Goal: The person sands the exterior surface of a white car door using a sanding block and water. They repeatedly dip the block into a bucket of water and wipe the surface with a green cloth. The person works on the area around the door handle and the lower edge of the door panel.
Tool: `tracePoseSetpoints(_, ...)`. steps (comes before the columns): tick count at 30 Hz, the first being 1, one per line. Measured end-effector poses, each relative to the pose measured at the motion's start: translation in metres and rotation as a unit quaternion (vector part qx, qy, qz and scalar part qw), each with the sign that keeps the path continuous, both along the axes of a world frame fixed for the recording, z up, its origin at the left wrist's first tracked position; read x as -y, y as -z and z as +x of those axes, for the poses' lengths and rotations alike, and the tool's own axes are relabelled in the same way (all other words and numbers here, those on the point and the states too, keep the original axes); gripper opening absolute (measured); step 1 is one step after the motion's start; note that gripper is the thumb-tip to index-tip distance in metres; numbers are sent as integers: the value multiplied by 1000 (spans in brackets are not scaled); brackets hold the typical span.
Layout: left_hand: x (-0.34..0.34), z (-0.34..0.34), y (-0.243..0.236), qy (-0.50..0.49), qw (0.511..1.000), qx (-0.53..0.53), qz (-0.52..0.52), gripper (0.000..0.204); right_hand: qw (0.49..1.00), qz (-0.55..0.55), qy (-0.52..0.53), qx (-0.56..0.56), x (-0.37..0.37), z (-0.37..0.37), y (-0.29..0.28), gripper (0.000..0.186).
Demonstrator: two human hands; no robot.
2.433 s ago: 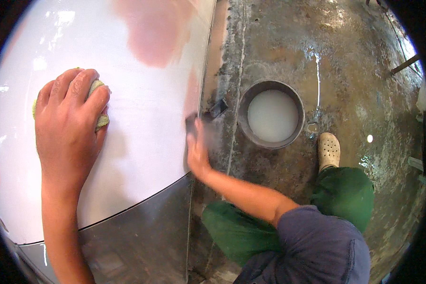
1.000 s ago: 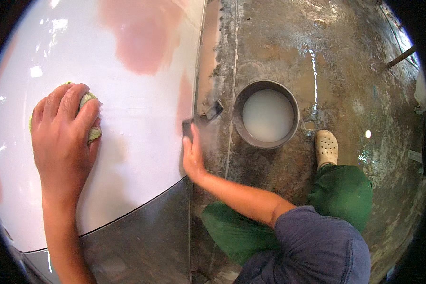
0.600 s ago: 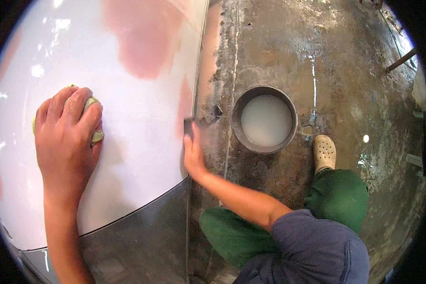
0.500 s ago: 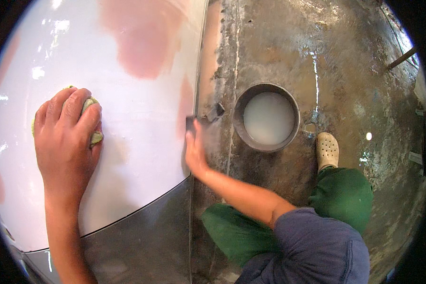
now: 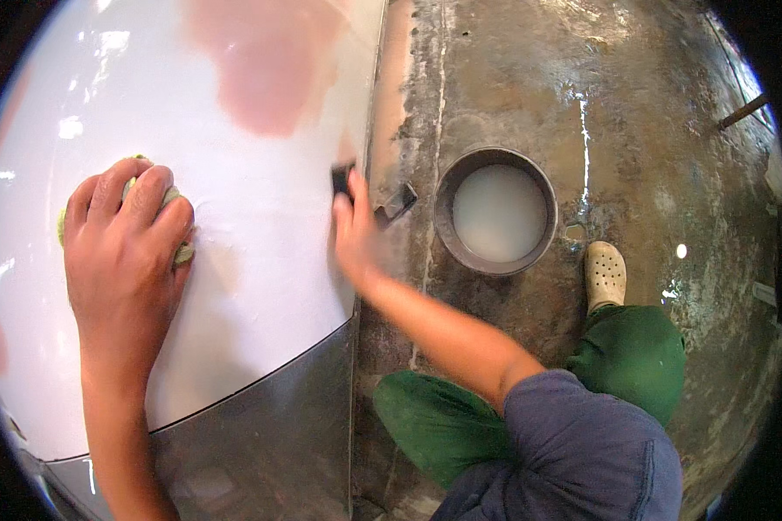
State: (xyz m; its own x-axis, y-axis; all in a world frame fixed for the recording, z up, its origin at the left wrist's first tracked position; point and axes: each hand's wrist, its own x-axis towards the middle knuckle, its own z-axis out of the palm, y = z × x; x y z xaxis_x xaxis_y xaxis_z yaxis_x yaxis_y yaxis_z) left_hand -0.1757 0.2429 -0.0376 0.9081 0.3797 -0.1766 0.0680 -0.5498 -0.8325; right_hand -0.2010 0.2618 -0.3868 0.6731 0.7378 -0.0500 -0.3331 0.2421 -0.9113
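Note:
My left hand (image 5: 126, 230) is closed over a crumpled yellow-green cloth (image 5: 184, 252), pressing it on a glossy white car body panel (image 5: 261, 208). Most of the cloth is hidden beneath the palm. At the panel's right edge, my right hand (image 5: 356, 234) is slightly blurred. Its fingers press a dark piece of sandpaper (image 5: 343, 180) against the white surface. Wide pinkish patches (image 5: 265, 82) show through the paint farther up. Below a curved dark seam lies a grey panel (image 5: 261, 434).
A round dark bucket (image 5: 443, 217) of milky water stands on the wet, stained floor (image 5: 660, 165), right of the panel. A small dark folded piece (image 5: 397, 205) lies between them. My beige clog (image 5: 606, 273) is planted beyond the bucket. At the far right a thin pole (image 5: 743, 113) juts in.
My right hand has slid up along the panel's edge, away from me, with the sandpaper. My left hand stays nearly in place on the cloth.

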Motion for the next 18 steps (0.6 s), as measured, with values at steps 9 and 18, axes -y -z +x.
tracePoseSetpoints(9, -1, 2, -1, 10, 999, 9, -45, 16, 999, 31, -15, 16, 37, -36, -15, 57)
tracePoseSetpoints(18, 0, 4, -4, -8, 1000, -12, -26, 20, 999, 30, 24, -30, -63, 76, -6, 54)
